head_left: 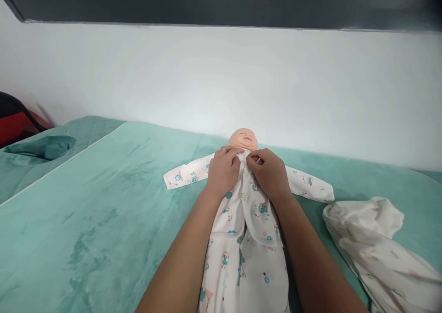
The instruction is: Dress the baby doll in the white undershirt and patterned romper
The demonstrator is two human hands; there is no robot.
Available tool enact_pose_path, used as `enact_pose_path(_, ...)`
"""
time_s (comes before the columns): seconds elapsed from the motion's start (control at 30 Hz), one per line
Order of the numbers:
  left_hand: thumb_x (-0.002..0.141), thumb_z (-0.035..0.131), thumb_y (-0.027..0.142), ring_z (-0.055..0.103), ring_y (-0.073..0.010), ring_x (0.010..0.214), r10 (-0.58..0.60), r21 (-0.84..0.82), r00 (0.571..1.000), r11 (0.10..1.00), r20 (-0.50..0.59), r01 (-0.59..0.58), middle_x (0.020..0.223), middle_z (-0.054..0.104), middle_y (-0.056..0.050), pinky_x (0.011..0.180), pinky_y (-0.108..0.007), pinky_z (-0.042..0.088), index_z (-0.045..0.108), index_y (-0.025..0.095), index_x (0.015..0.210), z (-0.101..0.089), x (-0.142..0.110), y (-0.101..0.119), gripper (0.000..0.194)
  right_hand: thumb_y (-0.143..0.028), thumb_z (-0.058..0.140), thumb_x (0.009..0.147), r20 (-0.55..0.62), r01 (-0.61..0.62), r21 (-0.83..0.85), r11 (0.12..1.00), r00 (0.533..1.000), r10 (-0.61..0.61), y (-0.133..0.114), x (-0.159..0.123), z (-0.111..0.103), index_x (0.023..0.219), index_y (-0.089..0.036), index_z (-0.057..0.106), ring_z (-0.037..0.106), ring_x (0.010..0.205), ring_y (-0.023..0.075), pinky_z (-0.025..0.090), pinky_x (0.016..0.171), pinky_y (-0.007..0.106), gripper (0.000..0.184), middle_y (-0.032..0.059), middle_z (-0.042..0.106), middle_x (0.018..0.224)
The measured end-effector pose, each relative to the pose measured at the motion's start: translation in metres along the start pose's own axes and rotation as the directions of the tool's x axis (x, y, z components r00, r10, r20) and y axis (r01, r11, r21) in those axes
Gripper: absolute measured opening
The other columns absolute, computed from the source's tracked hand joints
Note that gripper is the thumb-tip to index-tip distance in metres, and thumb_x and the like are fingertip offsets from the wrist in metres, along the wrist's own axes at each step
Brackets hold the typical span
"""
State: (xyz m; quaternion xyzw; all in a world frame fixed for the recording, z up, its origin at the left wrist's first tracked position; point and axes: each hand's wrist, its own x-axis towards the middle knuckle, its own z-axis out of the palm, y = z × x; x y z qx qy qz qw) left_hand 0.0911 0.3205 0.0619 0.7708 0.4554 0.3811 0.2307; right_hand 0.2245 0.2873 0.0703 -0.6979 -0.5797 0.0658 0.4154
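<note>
A baby doll (244, 138) lies on its back, its head toward the wall. It wears a white printed baby shirt (261, 211) with a row of buttons down the front, and white printed pants (262, 276) below. Both sleeves stretch out to the sides. At the collar, my left hand (224, 170) has its fingers bent over the shirt's left front edge. My right hand (268, 170) pinches the shirt's other front edge near the top button. The fingertips of both hands are close together, and the cloth between them is partly hidden.
A crumpled white printed cloth (376, 244) lies at the right. Everything rests on a teal bedspread (103, 221). A white wall (172, 78) stands behind, with a dark panel (207, 4) above. A red and black object (17, 122) is at the far left.
</note>
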Motion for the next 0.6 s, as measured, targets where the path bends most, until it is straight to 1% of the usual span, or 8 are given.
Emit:
enact_pose_path(0.17, 0.091, 0.037, 0.018, 0.051, -0.0224, 0.120, 0.010, 0.043, 0.999, 0.999, 0.034, -0.012, 0.128, 0.060, -0.002, 0.106, -0.040, 0.040, 0.066, 0.029, 0.120, 0.0002, 0.0013, -0.0002, 0.043, -0.033, 0.056, 0.077, -0.038, -0.090, 0.200, 0.976, 0.994, 0.099, 0.0026, -0.0013, -0.0007, 0.079, -0.020, 0.067, 0.056, 0.071, 0.0168, 0.041, 0.071, 0.031, 0.017, 0.0009, 0.066, 0.077)
enact_pose_path(0.33, 0.091, 0.035, 0.016, 0.050, -0.0222, 0.120, 0.042, 0.074, 0.997, 0.996, 0.063, -0.046, 0.130, 0.059, -0.001, 0.107, -0.042, 0.039, 0.062, 0.032, 0.126, -0.0008, 0.0018, 0.0005, 0.048, -0.034, 0.058, 0.076, -0.060, -0.156, 0.287, 0.945, 0.982, 0.180, 0.0058, -0.0011, -0.0005, 0.076, -0.019, 0.066, 0.052, 0.066, 0.0161, 0.040, 0.067, 0.030, 0.017, -0.0007, 0.061, 0.069)
enact_pose_path(0.47, 0.091, 0.035, 0.017, 0.050, -0.0220, 0.121, 0.023, 0.094, 0.997, 0.995, 0.079, -0.030, 0.131, 0.058, 0.000, 0.108, -0.043, 0.039, 0.063, 0.034, 0.124, -0.0006, 0.0018, 0.0013, 0.047, -0.035, 0.058, 0.077, -0.032, -0.152, 0.303, 0.941, 0.985, 0.170, 0.0067, -0.0011, -0.0007, 0.078, -0.019, 0.068, 0.053, 0.067, 0.0171, 0.040, 0.068, 0.031, 0.018, 0.0003, 0.064, 0.072)
enact_pose_path(0.6, 0.091, 0.033, 0.016, 0.049, -0.0220, 0.123, 0.025, 0.088, 0.996, 0.996, 0.090, -0.033, 0.133, 0.057, 0.000, 0.109, -0.044, 0.038, 0.062, 0.034, 0.126, 0.0000, 0.0024, -0.0002, 0.048, -0.036, 0.057, 0.079, -0.006, -0.123, 0.274, 0.954, 0.992, 0.129, 0.0060, -0.0009, -0.0016, 0.085, -0.019, 0.069, 0.056, 0.072, 0.0176, 0.041, 0.072, 0.032, 0.021, 0.0022, 0.067, 0.083)
